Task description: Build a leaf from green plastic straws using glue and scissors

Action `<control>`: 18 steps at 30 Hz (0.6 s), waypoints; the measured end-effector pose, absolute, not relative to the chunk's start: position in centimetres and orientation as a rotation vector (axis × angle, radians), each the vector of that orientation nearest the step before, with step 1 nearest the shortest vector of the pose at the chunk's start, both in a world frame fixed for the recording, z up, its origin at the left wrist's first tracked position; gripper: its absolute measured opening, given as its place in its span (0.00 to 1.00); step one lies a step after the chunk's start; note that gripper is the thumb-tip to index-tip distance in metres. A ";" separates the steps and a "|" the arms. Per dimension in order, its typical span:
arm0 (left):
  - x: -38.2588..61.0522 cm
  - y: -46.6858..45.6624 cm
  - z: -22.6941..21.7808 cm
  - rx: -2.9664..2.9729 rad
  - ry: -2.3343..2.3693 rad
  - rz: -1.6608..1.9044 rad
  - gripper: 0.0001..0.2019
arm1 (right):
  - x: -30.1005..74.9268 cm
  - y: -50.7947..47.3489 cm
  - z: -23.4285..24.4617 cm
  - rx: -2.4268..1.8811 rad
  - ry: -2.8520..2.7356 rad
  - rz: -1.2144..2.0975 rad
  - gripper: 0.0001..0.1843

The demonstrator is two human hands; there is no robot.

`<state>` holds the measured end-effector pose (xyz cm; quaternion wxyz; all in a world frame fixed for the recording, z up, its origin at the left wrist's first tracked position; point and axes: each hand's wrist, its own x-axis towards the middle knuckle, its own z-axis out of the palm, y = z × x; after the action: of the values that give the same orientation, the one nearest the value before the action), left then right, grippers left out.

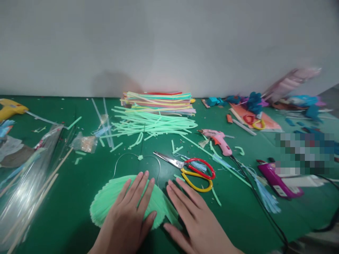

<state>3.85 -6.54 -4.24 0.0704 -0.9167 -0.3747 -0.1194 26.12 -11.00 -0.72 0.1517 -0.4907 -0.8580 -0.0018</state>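
Observation:
A light green fan-shaped piece (106, 201), made of fuzzy pipe cleaners laid side by side, lies on the green table in front of me. My left hand (129, 208) rests flat over its middle, fingers stretched out. At its right edge lies my right hand (193, 215), also flat, with the thumb apart; the part beneath the hands is hidden. Thin curved wire arches above the piece, with a small green knot (140, 157) at its top. Just beyond my right hand are scissors (182, 164) with one red and one yellow handle, blades partly apart.
Loose green pipe cleaners (153, 121) and a multicoloured bundle (159, 100) lie near the wall. To the right are a pink glue gun (221, 139), a blue tassel (265, 194) and a purple device (278, 180). Leftward are a yellow glue gun (12, 107) and wooden sticks (43, 194).

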 end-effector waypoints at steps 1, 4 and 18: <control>3.8 -6.5 -4.1 -2.767 -1.132 -0.351 0.31 | 26.3 -11.4 -0.8 -1.449 -2.417 0.022 0.30; 3.9 -6.5 -3.9 -2.772 -1.125 -0.324 0.31 | 26.4 -12.6 -1.6 -1.506 -2.316 0.102 0.22; 4.0 -6.0 -3.8 -2.689 -0.982 -0.327 0.29 | 26.5 -11.9 0.0 -1.712 -1.774 1.341 0.32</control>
<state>3.96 -5.98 -3.84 0.1297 -0.9254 -0.3379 -0.1125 26.55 -11.87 0.02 0.1669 -0.6015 -0.6232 0.4711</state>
